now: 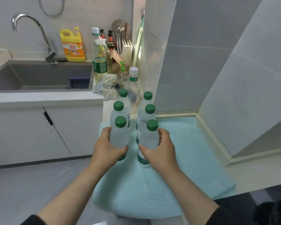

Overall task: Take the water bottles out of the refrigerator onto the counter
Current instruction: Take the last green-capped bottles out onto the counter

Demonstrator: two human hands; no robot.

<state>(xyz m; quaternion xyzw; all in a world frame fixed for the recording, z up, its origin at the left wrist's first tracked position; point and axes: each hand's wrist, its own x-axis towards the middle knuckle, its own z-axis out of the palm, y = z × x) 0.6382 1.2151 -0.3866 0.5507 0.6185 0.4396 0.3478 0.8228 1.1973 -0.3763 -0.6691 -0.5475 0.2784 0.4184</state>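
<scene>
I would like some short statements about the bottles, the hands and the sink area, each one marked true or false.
1. Six green-capped water bottles stand in two rows on the light blue mat. True.
2. The left hand is empty. False: it grips the nearest bottle of the left row.
3. The right hand grips the nearest bottle of the right row. True.
4. The yellow detergent jug lies in the sink. False: it stands upright behind the sink, beside the faucet.
5. All the bottles' caps are green. False: a taller bottle behind the rows has a white cap.
</scene>
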